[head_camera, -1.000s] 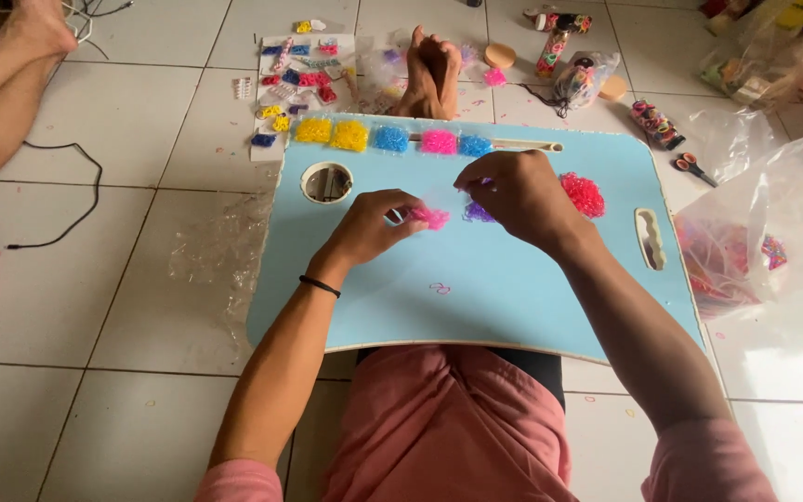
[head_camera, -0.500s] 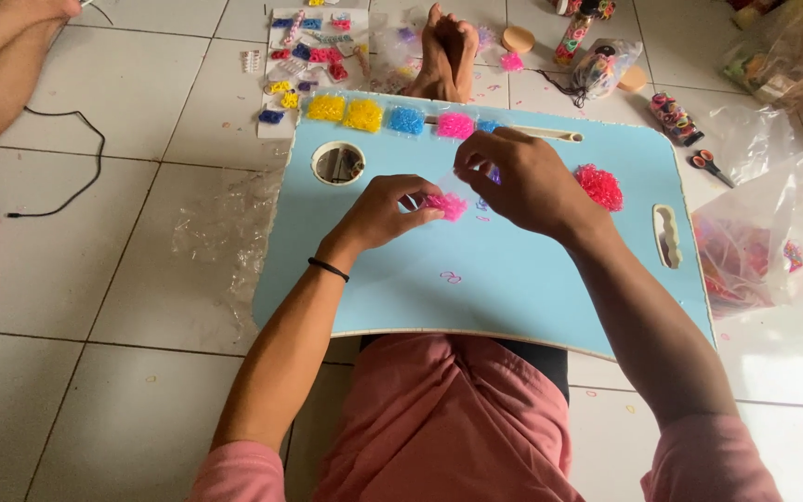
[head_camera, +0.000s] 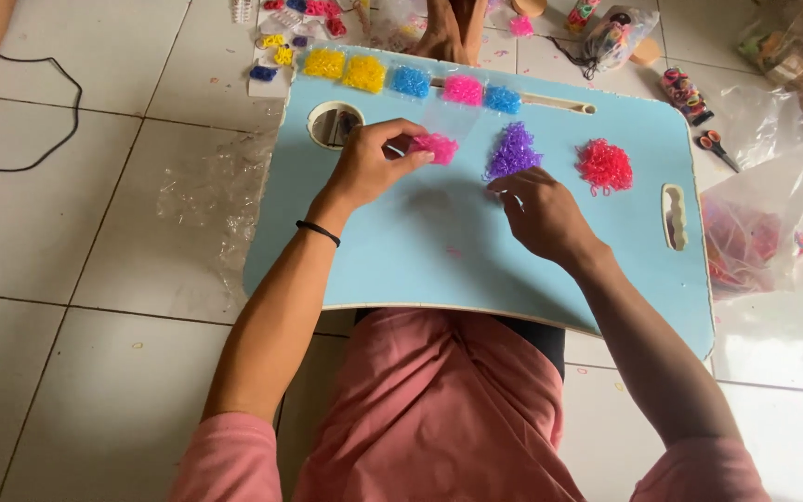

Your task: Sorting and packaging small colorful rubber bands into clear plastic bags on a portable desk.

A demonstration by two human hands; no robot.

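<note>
Holding a small clear plastic packet of pink elastic bands [head_camera: 436, 146] pinched between thumb and fingertips, the left hand [head_camera: 371, 167] sits over the upper middle of the light-blue rounded lap tray [head_camera: 401, 260], a black band on its wrist. Right hand [head_camera: 539, 212]: resting on the tray, fingertips at the lower edge of the loose purple heap of tiny elastic bands [head_camera: 513, 151]; fingers curled, and whether they pinch any bands cannot be told. Red heap of the same bands [head_camera: 604, 165]: just beside the purple one, apart from both hands. Row of filled packets along the tray's far edge: two yellow [head_camera: 344, 68], blue [head_camera: 411, 81], pink [head_camera: 463, 89], blue [head_camera: 503, 99]. Round cup hole [head_camera: 335, 124]: near the left hand. Scissors [head_camera: 717, 149]: on the tiled floor, well apart.
</note>
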